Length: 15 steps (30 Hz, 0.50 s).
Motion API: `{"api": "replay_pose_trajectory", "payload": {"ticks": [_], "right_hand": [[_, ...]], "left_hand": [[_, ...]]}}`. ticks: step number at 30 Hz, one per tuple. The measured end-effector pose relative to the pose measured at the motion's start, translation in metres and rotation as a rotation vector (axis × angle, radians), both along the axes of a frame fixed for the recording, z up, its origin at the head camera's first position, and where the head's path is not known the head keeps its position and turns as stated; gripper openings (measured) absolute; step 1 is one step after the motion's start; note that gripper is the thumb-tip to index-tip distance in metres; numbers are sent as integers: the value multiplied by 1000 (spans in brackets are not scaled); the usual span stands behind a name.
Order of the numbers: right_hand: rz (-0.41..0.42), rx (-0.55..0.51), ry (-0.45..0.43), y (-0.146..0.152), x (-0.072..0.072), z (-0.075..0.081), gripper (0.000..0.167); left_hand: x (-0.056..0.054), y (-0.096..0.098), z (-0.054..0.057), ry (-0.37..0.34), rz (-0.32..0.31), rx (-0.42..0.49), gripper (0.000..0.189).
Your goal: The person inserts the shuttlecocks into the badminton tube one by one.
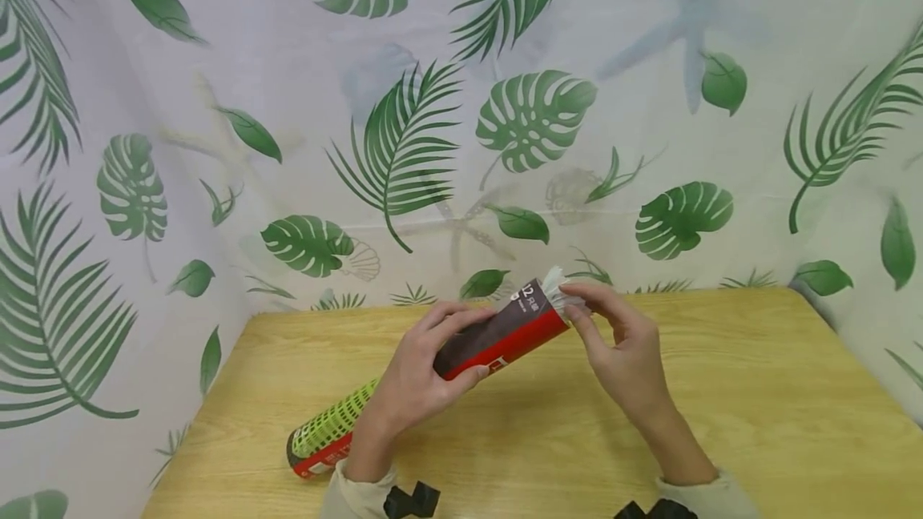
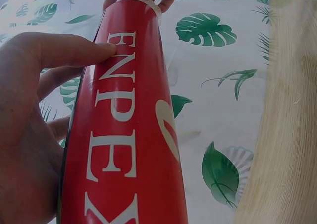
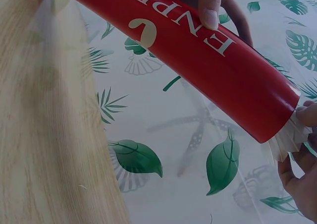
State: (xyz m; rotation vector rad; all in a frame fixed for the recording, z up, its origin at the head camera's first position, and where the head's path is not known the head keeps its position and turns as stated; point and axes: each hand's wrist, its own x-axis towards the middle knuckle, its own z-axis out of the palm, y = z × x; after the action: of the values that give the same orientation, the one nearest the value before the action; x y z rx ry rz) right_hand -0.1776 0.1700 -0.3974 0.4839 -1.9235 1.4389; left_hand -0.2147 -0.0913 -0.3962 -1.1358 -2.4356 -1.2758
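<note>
A long shuttlecock tube (image 1: 505,343), red and dark grey with a green grid near its lower end, slants up to the right in the head view. My left hand (image 1: 421,367) grips it around the middle, thumb on the near side. White feathers of a shuttlecock (image 1: 554,288) stick out of the tube's upper end. There, the fingers and thumb of my right hand (image 1: 627,351) pinch the feathers. In the right wrist view the feathered skirt (image 3: 287,140) shows between tube rim and fingers. The rest of the shuttlecock is hidden inside the tube.
Below the hands lies a wooden table (image 1: 757,391). Behind it hangs a white cloth (image 1: 447,183) printed with green leaves, close to the table's back edge. Dark wrist mounts (image 1: 413,499) sit at both sleeves.
</note>
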Motion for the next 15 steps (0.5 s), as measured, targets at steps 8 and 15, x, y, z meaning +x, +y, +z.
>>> {"api": "replay_pose_trajectory", "payload": {"ticks": [8,15], "right_hand": [[13,18,-18,3,-3,3,36],[27,15,-46,6,-2,-1,35]], "left_hand": [[0,1,2,-8,12,3,61],[0,1,2,4,-7,-2,61]]}}
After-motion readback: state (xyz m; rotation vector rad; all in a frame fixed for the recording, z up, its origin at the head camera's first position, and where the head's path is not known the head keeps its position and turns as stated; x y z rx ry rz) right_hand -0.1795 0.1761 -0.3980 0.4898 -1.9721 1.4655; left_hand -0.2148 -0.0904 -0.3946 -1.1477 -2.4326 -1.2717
